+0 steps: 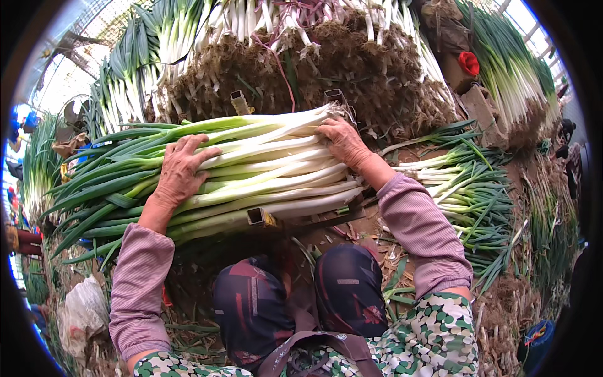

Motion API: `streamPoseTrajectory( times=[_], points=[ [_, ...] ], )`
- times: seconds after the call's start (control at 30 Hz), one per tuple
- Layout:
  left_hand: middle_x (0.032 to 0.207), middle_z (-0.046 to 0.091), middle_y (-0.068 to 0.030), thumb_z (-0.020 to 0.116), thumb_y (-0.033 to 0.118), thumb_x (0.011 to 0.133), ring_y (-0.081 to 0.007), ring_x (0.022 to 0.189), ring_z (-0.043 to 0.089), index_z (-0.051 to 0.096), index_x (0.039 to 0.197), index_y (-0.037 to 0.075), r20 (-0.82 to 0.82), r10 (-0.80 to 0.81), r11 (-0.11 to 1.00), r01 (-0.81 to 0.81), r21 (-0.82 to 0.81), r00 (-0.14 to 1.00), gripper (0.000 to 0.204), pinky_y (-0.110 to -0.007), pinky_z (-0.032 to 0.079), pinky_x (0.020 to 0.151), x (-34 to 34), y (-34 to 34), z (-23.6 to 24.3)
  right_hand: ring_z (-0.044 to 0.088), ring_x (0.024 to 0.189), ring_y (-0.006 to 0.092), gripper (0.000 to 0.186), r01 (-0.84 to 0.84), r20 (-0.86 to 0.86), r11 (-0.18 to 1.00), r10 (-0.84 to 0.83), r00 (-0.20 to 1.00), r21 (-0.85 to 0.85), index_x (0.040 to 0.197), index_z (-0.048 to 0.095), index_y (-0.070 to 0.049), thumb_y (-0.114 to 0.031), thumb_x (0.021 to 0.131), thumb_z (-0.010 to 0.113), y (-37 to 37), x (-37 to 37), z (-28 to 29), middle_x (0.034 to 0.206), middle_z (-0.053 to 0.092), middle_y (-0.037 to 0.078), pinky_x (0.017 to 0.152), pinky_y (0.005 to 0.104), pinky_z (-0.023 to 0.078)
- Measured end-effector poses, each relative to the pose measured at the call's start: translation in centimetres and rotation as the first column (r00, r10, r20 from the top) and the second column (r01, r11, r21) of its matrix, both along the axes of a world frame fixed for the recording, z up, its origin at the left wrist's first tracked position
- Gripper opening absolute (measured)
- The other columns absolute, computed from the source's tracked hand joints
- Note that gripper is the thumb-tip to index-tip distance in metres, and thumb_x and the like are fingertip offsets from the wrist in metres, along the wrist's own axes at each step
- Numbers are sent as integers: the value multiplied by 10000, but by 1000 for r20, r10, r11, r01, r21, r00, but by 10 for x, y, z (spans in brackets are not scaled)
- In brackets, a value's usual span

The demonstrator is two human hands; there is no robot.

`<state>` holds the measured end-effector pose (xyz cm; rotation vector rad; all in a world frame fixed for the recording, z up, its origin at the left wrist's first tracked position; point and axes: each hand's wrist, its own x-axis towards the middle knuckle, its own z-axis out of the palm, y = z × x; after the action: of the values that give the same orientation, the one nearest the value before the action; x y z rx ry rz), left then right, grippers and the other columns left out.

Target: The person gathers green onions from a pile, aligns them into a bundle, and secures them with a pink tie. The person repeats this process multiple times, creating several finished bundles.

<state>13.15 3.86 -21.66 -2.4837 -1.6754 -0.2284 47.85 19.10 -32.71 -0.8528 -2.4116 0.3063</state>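
A long pile of leeks [264, 169] lies crosswise in front of me, green leaves to the left, white stalks to the right, on a low metal rack with square tube posts [256, 216]. My left hand [182, 176] lies over the middle of the pile, fingers spread and slightly bent on the stalks. My right hand [342, 143] has its fingers curled over the white stalks at the top right, close to a trimmed root end [330, 110]. The undersides of both hands' fingers are partly hidden.
Tall stacks of rooty leeks [370, 75] stand behind the rack and at the right [502, 75]. Loose leeks [465, 207] lie right of me. A pale plastic bag [85, 311] sits lower left, a blue container [535, 345] lower right. My knees [348, 289] are below the rack.
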Motion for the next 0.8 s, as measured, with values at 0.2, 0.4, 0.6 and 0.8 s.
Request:
streamPoseTrajectory(
  times=[0.2, 0.4, 0.6, 0.8],
  points=[
    [1103, 597, -26, 753, 63, 686, -248, 1098, 531, 675, 1103, 183, 30, 29, 999, -28, -19, 999, 441, -398, 405, 882, -15, 12, 0, 576, 949, 332, 121, -91, -9, 996, 91, 996, -8, 915, 655, -77, -134, 808, 664, 6, -5, 0, 942, 609, 114, 843, 410, 493],
    [1015, 667, -57, 737, 50, 705, -263, 1008, 592, 710, 995, 116, 231, -1, 998, 15, -58, 973, 299, -368, 451, 909, -17, 19, 2, 586, 925, 356, 73, -100, -27, 995, 100, 995, -14, 847, 612, -43, -100, 807, 634, 9, -3, -3, 911, 599, 144, 830, 419, 495],
    [1019, 682, -73, 728, 55, 734, -267, 996, 603, 722, 999, 97, 227, 18, 998, -5, -58, 974, 268, -366, 470, 908, -22, 15, 1, 600, 931, 376, 137, -96, -76, 995, 94, 993, -24, 926, 578, -40, -3, 795, 563, -2, -7, 3, 900, 601, 169, 810, 429, 508],
    [999, 689, -76, 712, 69, 763, -268, 975, 609, 725, 994, 81, 190, 16, 1000, -14, -11, 982, 232, -370, 475, 897, -12, 15, 0, 595, 955, 397, 197, -24, -152, 995, 9, 988, -99, 962, 560, -34, 33, 779, 529, 2, -6, -3, 998, 589, 196, 840, 435, 505]
  ],
)
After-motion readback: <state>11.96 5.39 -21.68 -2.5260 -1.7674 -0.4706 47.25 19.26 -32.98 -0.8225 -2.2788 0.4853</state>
